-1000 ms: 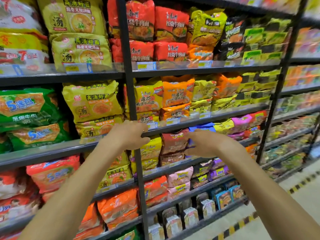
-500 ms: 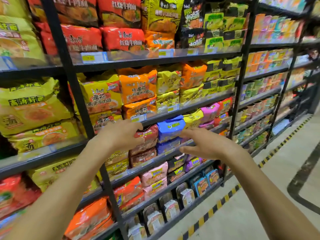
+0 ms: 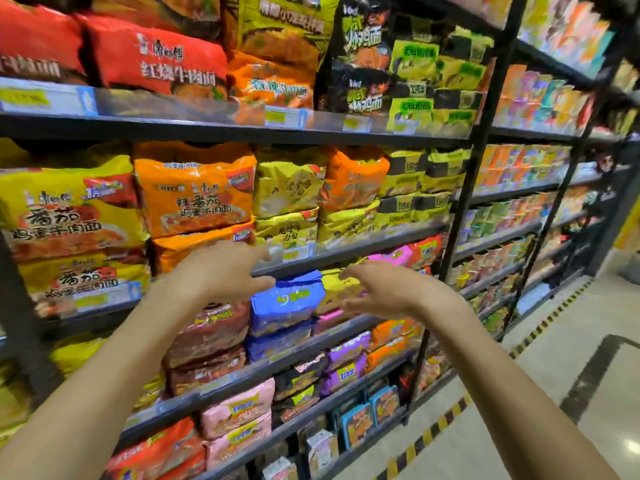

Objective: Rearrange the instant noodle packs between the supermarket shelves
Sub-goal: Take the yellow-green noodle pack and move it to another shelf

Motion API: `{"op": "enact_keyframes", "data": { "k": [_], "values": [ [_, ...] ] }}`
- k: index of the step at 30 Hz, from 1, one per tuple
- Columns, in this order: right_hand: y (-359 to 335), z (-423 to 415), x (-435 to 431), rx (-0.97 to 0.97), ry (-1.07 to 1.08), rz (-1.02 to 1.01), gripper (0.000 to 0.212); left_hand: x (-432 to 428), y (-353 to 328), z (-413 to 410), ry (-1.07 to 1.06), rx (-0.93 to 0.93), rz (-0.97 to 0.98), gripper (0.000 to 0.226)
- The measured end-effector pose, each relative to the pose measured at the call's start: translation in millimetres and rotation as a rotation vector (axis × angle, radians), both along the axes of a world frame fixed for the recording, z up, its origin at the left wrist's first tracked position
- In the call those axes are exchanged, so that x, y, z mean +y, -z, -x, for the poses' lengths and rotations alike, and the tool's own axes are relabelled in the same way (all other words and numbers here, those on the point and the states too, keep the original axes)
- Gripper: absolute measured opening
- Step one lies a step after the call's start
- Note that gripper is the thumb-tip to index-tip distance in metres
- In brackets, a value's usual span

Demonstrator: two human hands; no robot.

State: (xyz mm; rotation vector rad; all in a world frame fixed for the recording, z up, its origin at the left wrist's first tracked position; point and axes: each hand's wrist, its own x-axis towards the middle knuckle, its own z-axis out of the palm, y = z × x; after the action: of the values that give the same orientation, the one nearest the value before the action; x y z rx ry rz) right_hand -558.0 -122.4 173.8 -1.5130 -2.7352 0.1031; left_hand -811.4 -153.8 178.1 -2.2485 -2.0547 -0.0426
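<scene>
Blue noodle pack (image 3: 286, 301) sits on the shelf (image 3: 346, 255) between your two hands. Your left hand (image 3: 221, 268), at its 10 o'clock, has a released grip with fingers spread; your right hand (image 3: 384, 289), at its 3 o'clock, is likewise released, grasping nothing.

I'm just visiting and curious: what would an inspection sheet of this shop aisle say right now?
Surface: black metal shelves, several tiers, packed full.
Job's things: blue noodle pack on a middle tier, between the hands; dark red pack to its left, yellow pack to its right.
Clutter: nothing seen.
Grips: left hand and right hand open, fingers spread, holding nothing.
Cables: nothing seen.
Surroundings: tiled floor with black and yellow hazard tape along the shelf base.
</scene>
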Motion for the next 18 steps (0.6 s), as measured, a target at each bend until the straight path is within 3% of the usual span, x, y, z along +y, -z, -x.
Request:
{"op": "enact_keyframes", "data": {
  "k": [11,18],
  "values": [
    [-29.8,-10.9,141.5,0.06,-0.159,-0.144,0.062,98.1,-21.4,-37.5,-0.076,0.027,-0.031,0.05],
    [-58.2,1.3,221.1,0.09,-0.357,-0.299,0.061,138.5,-72.8,-31.3,-0.286,0.031,-0.178,0.049]
  ]
}}
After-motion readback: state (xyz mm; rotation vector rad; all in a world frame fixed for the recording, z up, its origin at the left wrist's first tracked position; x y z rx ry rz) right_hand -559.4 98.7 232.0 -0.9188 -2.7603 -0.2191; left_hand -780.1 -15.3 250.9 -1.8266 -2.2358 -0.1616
